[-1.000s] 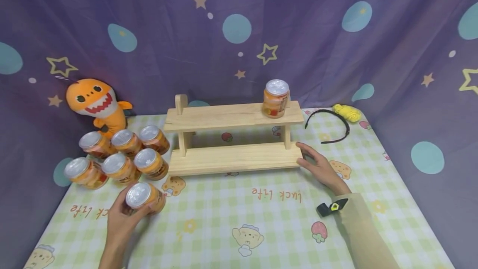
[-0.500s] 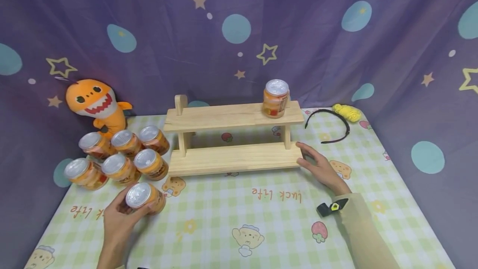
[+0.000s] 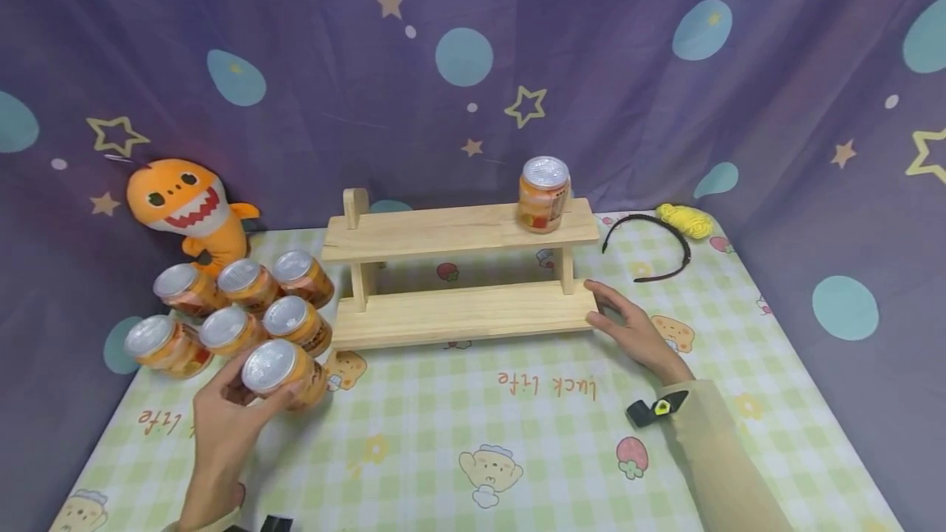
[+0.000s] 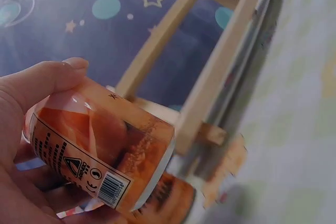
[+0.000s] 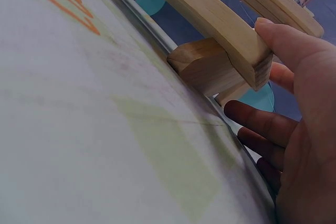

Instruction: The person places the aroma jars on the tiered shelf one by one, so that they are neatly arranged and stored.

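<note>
My left hand grips an orange-labelled can with a silver lid, thumb on one side and fingers round the other. In the left wrist view, the barcode and warning triangle on the can face the camera. Just behind it stand several matching cans in two rows. My right hand is at the right end of the two-tier wooden shelf. In the right wrist view, the thumb rests on the corner of the lower board, and the index finger goes behind its end.
A single can stands at the right of the upper tier. Behind the left-hand cans sits an orange shark plush. A black headband and yellow yarn lie at the back right on the checked tablecloth.
My left hand has raised the can slightly and brought it a little back, so it now overlaps the cans behind it more. The right hand stays at the shelf's end.
</note>
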Available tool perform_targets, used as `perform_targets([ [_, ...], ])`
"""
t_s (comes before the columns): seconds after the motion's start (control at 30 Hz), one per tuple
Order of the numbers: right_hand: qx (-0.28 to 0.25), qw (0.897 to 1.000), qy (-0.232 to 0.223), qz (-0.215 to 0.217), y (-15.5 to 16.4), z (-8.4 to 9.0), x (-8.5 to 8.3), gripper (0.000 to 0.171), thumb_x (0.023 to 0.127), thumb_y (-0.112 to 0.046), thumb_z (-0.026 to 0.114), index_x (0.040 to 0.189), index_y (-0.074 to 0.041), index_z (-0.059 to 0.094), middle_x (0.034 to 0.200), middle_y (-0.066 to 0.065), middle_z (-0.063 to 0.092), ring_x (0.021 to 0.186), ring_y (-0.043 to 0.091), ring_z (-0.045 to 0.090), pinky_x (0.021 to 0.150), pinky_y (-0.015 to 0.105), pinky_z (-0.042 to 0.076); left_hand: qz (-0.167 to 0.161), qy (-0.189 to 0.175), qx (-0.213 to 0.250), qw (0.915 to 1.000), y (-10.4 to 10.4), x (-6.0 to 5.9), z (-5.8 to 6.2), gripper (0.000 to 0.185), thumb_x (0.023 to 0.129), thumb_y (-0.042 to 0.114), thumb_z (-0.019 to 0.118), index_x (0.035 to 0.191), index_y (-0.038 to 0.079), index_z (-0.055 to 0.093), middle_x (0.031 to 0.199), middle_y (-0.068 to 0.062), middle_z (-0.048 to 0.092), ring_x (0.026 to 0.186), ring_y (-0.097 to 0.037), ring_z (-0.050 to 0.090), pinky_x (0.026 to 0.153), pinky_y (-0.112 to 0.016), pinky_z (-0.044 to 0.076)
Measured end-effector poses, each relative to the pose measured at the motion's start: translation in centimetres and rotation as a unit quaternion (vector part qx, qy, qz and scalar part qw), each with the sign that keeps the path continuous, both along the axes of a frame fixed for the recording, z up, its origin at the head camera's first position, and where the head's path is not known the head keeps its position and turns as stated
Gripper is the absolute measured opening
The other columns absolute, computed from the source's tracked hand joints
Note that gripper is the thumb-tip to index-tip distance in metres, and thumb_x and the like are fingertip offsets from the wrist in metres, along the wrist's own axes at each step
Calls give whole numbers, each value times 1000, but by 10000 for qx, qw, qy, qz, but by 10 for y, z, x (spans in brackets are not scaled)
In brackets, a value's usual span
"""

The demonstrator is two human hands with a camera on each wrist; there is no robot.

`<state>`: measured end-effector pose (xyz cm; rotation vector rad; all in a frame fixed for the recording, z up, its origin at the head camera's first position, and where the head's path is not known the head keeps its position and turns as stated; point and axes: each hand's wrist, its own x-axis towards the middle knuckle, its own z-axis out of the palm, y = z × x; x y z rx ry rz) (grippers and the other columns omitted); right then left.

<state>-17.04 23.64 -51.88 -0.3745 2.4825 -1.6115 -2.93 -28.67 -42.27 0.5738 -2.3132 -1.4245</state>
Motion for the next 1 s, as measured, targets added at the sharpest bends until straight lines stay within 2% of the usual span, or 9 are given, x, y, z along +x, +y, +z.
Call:
perform_targets([
  [0.13,9,10000,12,5,1,-2,0,57,100,-31,61,153,-26,41,158,7,43,146,33,39,122,56,25,-130,175,-134,9997,7,-6,12,70,66,-7,88,131,3,64,98,28,63,82,7,61,69,-6,48],
  [0.3,44,10000,7,8,1,-5,0,57,100,-31,61,153,-26,40,158,7,43,146,33,39,122,57,25,-278,165,-144,9994,16,-16,28,71,67,-4,89,132,5,64,98,26,62,82,6,61,69,-7,48],
  [0.5,66,10000,6,-2,1,-6,-1,57,100,-31,61,153,-27,40,158,8,43,147,33,39,122,58,25,-694,430,-247,9964,29,-29,44,68,67,-6,87,130,6,65,102,24,63,83,2,59,68,-8,47],
  [0.7,75,10000,0,-1,0,-3,0,58,100,-32,61,154,-27,40,158,8,43,147,33,39,122,57,25,-1101,753,-44,9911,42,-43,56,66,66,-9,86,127,3,66,104,20,66,85,0,62,69,-9,50],
  [0.9,73,9999,83,13,0,-1,-2,57,100,-31,61,154,-25,40,159,8,41,146,33,40,121,56,26,-1310,858,170,9875,57,-57,70,63,66,-9,86,125,2,67,99,18,66,83,-1,63,70,-10,51],
  [1.0,81,9999,68,11,1,-2,-2,57,100,-31,61,153,-26,41,160,6,41,146,32,40,121,55,27,-1522,919,160,9839,64,-65,76,63,68,-6,86,127,3,66,100,17,66,85,-1,64,71,-10,52],
])
